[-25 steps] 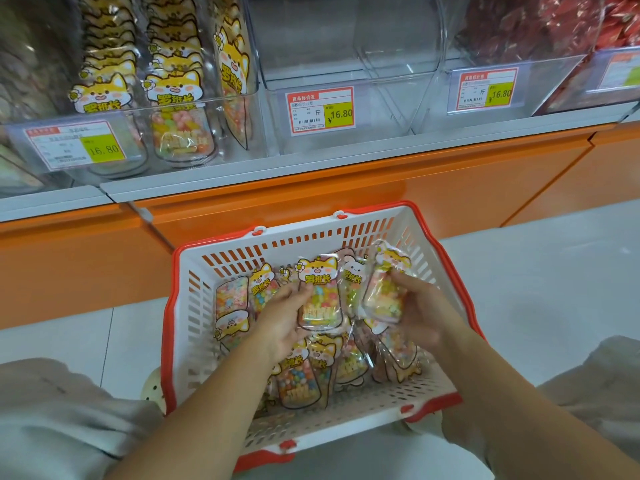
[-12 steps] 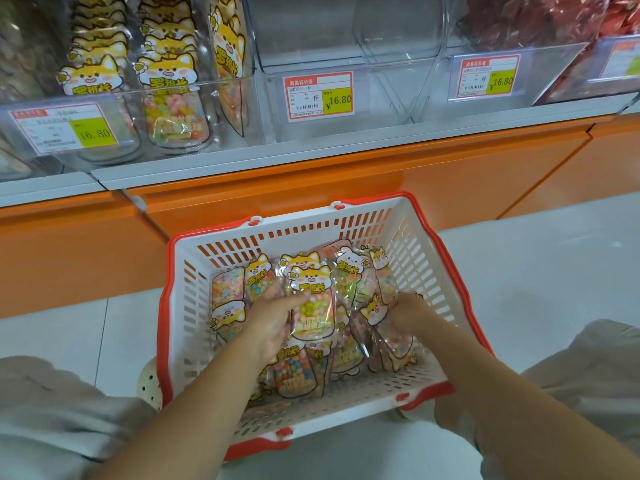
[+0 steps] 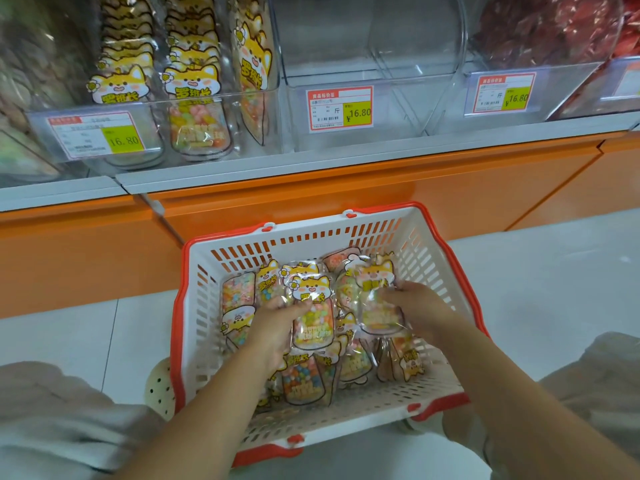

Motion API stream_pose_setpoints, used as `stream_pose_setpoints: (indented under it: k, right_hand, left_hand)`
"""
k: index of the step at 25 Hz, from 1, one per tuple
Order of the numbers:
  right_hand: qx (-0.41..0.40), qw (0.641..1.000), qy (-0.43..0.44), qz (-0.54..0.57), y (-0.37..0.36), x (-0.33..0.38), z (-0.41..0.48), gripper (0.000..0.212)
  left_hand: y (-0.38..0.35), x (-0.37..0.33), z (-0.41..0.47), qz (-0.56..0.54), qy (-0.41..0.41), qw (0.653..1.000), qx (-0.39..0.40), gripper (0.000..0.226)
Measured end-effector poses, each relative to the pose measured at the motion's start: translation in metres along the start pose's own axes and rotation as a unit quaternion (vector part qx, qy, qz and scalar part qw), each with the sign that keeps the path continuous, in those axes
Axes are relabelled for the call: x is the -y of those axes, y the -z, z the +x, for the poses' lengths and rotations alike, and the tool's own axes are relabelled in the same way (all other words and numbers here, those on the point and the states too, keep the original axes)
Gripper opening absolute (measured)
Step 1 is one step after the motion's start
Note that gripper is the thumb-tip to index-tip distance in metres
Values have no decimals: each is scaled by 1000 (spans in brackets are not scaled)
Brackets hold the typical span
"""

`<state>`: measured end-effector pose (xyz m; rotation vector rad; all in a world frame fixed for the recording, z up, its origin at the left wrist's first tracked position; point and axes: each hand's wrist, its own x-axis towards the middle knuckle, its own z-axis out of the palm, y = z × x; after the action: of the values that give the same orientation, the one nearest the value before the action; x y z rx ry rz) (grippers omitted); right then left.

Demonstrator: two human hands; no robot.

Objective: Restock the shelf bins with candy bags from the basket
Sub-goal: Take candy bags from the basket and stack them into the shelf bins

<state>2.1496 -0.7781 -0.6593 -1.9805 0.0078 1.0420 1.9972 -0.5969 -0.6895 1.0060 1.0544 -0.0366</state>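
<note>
A white basket with a red rim stands on the floor below the shelf, holding several clear candy bags with a yellow cat label. My left hand grips one candy bag upright above the pile. My right hand holds a second candy bag next to it, a little above the others. On the shelf, a clear bin at the upper left holds rows of the same bags.
A clear bin in the middle of the shelf holds no goods; a bin of red-wrapped sweets stands right of it. An orange cabinet front runs under the shelf. My knees flank the basket on the white floor.
My right hand dropped into the pile on the right and has come up holding another bag. My left hand has kept its bag and shifted a little.
</note>
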Motion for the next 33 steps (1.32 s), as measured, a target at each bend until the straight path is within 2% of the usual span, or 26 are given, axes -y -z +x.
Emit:
stream_pose_setpoints:
  k: [2, 4, 6, 9, 10, 12, 14, 16, 17, 19, 20, 22, 24, 25, 27, 29, 30, 33]
  right_hand:
    - [100, 984, 5, 150, -3, 14, -14, 26]
    - [129, 977, 17, 167, -13, 19, -24, 22]
    - [98, 986, 33, 127, -29, 17, -27, 36]
    - [59, 996, 33, 54, -45, 15, -29, 68]
    - [72, 995, 20, 69, -49, 15, -29, 77]
    - [156, 969, -19, 189, -56, 13, -27, 90]
    - [211, 936, -11, 281, -63, 17, -34, 74]
    - [206, 938, 25, 279, -69, 22, -41, 53]
    - [197, 941, 33, 275, -71, 25, -45, 58]
    - [191, 945, 56, 258, -75, 33, -54, 82]
    - [179, 950, 77, 246, -75, 35, -55, 86]
    - [171, 950, 115, 236, -78, 48, -62, 73]
    - [171, 942, 165, 237, -84, 66, -73, 43]
    - [167, 940, 189, 229, -86, 75, -78, 37]
    - [176, 938, 223, 201, -95, 95, -90, 53]
    - [179, 934, 260, 169, -107, 116, -105, 67]
    - [172, 932, 279, 152, -111, 128, -113, 64]
    - [164, 917, 335, 144, -117, 166, -129, 41]
  left_hand:
    - [-4, -5, -6, -8, -2, 1000, 6, 38]
    - [-8, -9, -13, -39, -4, 998, 39, 64]
    - [-11, -13, -19, -69, -1, 996, 54, 75]
    - [-9, -16, -23, -74, 0, 995, 73, 81]
    - [-9, -19, -27, -75, -8, 995, 72, 78]
    - [-10, -25, -35, -97, -6, 992, 75, 67]
    - [-11, -28, -43, -101, -5, 990, 101, 65]
    - [-10, -29, -51, -78, -7, 988, 132, 86]
    - [-10, -32, -56, -57, -15, 988, 140, 92]
    - [-8, -34, -59, 17, -58, 994, 93, 85]
    - [-6, -37, -61, 51, -81, 992, 78, 82]
    - [-1, -51, -72, 82, -105, 988, 76, 75]
    - [9, -70, -88, 66, -110, 987, 99, 70]
    - [14, -82, -99, 52, -104, 987, 112, 71]
    - [28, -104, -120, 61, -115, 985, 116, 68]
    - [43, -123, -131, 63, -153, 979, 117, 54]
    - [50, -134, -136, 54, -167, 977, 118, 51]
    - [68, -167, -151, 64, -214, 970, 96, 61]
